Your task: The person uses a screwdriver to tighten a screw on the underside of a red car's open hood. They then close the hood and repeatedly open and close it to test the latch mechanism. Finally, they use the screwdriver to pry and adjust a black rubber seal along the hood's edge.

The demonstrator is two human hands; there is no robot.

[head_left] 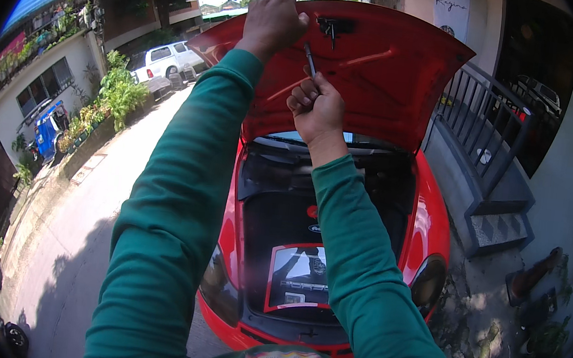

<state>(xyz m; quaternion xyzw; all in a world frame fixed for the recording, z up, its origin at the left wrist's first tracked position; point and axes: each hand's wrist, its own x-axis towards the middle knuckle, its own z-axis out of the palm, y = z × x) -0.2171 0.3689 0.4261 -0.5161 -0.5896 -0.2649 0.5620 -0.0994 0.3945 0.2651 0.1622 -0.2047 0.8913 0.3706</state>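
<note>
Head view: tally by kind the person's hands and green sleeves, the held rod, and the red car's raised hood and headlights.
Hands: 2 (left hand, right hand)
Green sleeves: 2 (left sleeve, right sleeve)
Slim rod: 1
Raised red hood: 1
Headlights: 2 (left headlight, right headlight)
Total: 8

The red lid blocks my right fingers in front. Between my arms, air is open down to the black trunk.

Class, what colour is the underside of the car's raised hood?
The raised hood's underside is red, shown in the head view.
</note>
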